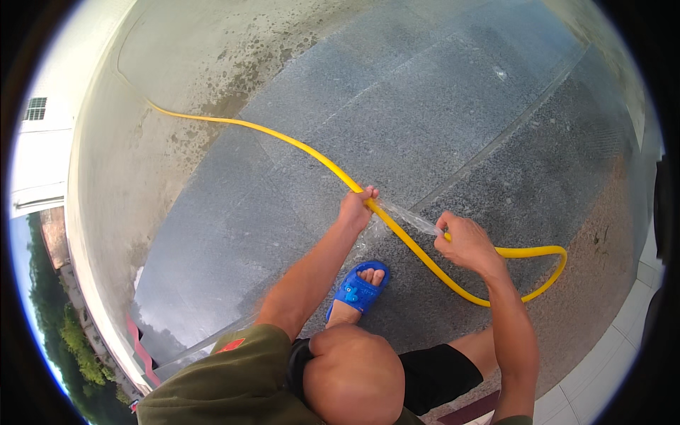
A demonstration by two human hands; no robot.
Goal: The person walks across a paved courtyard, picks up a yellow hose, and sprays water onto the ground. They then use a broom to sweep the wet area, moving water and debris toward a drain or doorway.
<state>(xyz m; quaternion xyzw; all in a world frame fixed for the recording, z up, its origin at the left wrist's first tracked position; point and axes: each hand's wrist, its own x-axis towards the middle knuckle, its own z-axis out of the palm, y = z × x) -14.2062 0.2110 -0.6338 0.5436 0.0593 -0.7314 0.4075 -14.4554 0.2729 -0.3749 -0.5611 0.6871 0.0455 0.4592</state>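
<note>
My left hand [357, 208] is closed around a yellow hose [414, 241] partway along its length. My right hand [467, 244] grips the same hose close to its open end, with the end pointing left toward my left hand. A clear streak that looks like running water [411, 218] stretches from that end to the left hand's fingers. Between the hands, the hose hangs down and loops out to the right, passing behind my right forearm. Some of the right hand's fingers are hidden behind the hand.
Wet grey stone paving [329, 159] lies under me, with lighter concrete [175, 64] beyond, across which the hose runs off to the upper left. My foot in a blue slipper [361, 287] stands below the hands. White tiles [600, 350] edge the lower right.
</note>
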